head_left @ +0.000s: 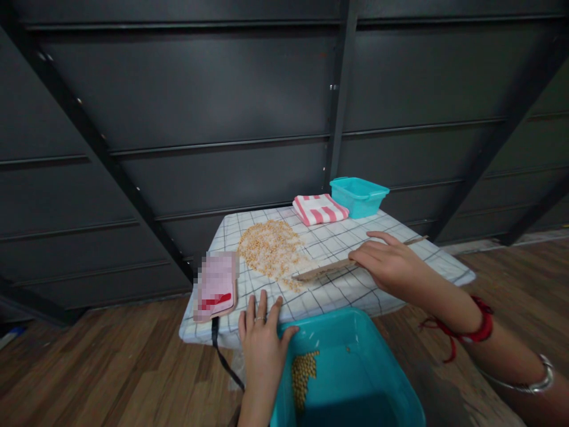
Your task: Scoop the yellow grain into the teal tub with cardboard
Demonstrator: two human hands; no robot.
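Note:
My right hand (384,258) grips a long, thin strip of brown cardboard (326,270). Its far tip touches the edge of a spread of yellow beans mixed with small white grains (269,246) on the checked tablecloth (351,234). Fingers apart, my left hand (262,338) lies on the table's near edge, with its thumb at the rim of a large teal basin (391,362). The basin stands below the table edge. In its left side sits a small heap of yellowish beans (303,379).
At the table's back are a folded pink-and-white cloth (322,209) and a small turquoise basket (362,198). A flat pink item (217,281), partly pixelated, lies at the left, a black strap (220,353) hanging from it. Dark metal panels (222,89) rise behind the table.

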